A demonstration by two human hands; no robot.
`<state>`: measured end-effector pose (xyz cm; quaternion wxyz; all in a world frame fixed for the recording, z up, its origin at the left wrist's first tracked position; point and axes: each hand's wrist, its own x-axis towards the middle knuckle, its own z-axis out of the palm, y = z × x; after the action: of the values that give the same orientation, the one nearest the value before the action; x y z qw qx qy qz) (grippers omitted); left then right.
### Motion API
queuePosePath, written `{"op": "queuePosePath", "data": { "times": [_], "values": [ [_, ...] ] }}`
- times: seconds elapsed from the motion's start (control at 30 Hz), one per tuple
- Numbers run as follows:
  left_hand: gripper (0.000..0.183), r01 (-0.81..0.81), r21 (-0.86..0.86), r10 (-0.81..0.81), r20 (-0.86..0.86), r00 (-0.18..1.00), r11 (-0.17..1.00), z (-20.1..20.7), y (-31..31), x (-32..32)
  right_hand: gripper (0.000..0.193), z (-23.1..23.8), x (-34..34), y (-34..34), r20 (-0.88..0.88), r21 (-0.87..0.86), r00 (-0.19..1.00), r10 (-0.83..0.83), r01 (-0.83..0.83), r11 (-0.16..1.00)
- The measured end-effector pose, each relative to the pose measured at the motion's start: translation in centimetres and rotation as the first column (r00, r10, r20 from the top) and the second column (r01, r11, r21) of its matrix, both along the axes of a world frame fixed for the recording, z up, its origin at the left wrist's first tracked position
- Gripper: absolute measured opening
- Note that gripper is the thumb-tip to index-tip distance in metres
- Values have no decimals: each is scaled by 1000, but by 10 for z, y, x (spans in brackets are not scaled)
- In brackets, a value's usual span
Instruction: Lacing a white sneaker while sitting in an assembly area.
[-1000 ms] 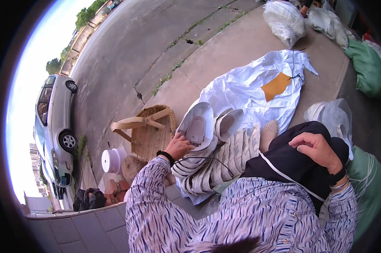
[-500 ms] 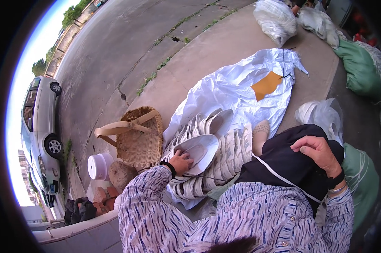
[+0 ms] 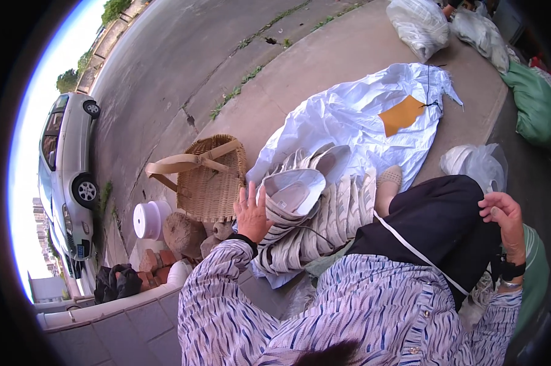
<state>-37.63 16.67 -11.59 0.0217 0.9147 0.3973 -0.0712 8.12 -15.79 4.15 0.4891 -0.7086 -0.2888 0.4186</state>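
My left hand (image 3: 253,215) is raised with its fingers spread, holding nothing, at the left side of the nested white shoe uppers (image 3: 342,210). These lie packed in rows close to my lap. The nearest upper (image 3: 294,190) shows its pale, hollow inside, just right of my left fingers. Over beside my right knee, my right hand (image 3: 505,222) hangs in the air, fingers loosely bent and nothing in them. A crumpled white sack (image 3: 342,113) is spread under and beyond the uppers, with an orange-yellow flat piece (image 3: 401,116) on it.
A wicker basket (image 3: 211,194) with a broad handle stands left of the uppers. Near it are a white spool-like tub (image 3: 150,219), a rough stone (image 3: 184,235) and bricks (image 3: 156,268). Filled bags (image 3: 419,30) and green sacks (image 3: 535,107) line the right. A silver car (image 3: 71,177) is parked far left.
My left hand has come off the nearest upper and lifted, its fingers spreading. My right hand has moved from above my knee outward to the right. The whole view has shifted slightly.
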Motion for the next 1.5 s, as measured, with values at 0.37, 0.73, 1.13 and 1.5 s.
{"op": "queuePosePath", "data": {
  "times": [0.37, 0.73, 1.13, 1.5],
  "values": [
    [27, 46, -930, -350, -91, 932, 365, 43, -124, 20, 23, -25, 40, -98, 61, -79, 943, -327, 331, 940],
    [90, 747, -341, -493, 586, 643, 570, 103, -135, 240, 21, -97, 46, -140, -66, -271, 790, -610, 574, 773],
    [49, 968, -191, -828, 507, 241, 164, 117, -132, 421, 28, -202, 102, -167, 359, -278, 778, -516, 617, 736],
    [40, 963, -258, -788, 574, 222, 83, 94, -129, 439, 22, -280, 215, -143, 679, -599, 724, -121, 642, 478]
  ]
}}
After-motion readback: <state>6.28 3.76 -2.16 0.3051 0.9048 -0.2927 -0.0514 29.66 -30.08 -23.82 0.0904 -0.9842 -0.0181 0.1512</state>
